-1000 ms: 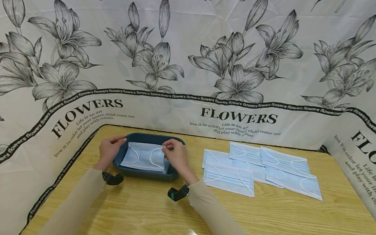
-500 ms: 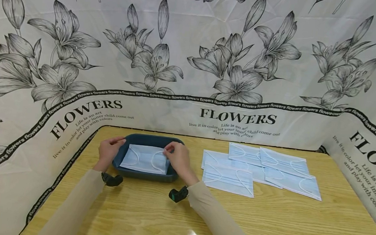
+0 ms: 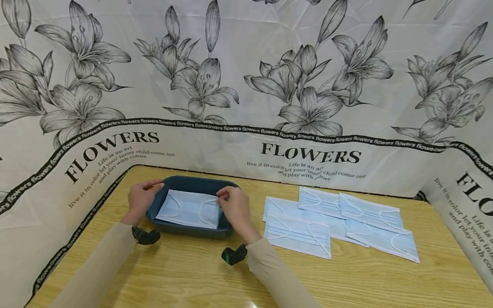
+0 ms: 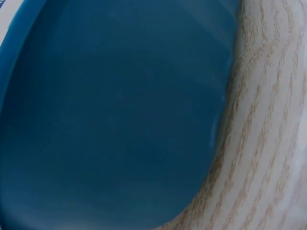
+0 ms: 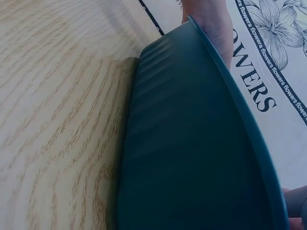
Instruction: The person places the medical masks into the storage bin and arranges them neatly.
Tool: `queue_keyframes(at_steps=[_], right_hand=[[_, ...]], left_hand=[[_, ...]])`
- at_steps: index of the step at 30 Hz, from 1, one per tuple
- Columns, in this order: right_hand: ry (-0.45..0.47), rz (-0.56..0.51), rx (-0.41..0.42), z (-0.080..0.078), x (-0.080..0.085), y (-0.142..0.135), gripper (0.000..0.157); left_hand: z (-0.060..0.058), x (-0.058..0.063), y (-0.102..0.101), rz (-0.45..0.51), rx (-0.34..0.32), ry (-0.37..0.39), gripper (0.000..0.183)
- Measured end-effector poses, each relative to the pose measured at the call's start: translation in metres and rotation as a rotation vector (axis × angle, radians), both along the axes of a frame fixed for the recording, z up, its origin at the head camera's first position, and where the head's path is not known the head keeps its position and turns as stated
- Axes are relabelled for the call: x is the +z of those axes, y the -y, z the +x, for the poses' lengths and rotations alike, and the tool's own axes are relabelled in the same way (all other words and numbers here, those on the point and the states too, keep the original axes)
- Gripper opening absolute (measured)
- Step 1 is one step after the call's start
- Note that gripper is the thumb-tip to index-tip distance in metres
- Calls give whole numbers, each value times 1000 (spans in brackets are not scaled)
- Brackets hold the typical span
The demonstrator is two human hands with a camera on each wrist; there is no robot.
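Note:
A dark blue plastic tray (image 3: 191, 230) stands at the left back of the table, and a pale blue face mask (image 3: 190, 210) with white ear loops lies in it. My left hand (image 3: 141, 198) holds the tray's left end, fingertips over the rim; the right wrist view shows this hand (image 5: 213, 28) beyond the tray's rim. At the tray's right end my right hand (image 3: 235, 209) pinches the mask's upper right corner between thumb and fingers. The left wrist view is filled by the tray's outer wall (image 4: 120, 110), with no hand visible there.
Several more face masks (image 3: 298, 234) lie overlapping on the wooden table (image 3: 370, 297), right of the tray. A white floral cloth (image 3: 211, 156) hangs behind the table and along both sides. Each wrist carries a black camera (image 3: 146, 236).
The right hand and the right edge of the mask have moved slightly right and down, so the mask lies flatter in the tray. The left hand stays on the tray.

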State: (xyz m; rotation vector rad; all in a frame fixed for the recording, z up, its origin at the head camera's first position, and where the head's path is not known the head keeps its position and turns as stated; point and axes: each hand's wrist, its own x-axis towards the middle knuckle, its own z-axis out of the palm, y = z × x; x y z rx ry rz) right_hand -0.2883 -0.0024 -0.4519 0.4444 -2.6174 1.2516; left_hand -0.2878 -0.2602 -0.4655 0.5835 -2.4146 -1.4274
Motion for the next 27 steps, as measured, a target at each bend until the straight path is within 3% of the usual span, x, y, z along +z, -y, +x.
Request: queue_keyframes(at_steps=[27], right_hand=[[-29,-117,67,24,8,-24,12]], left_hand=[[5,2,-3,-35,-26,2,36]])
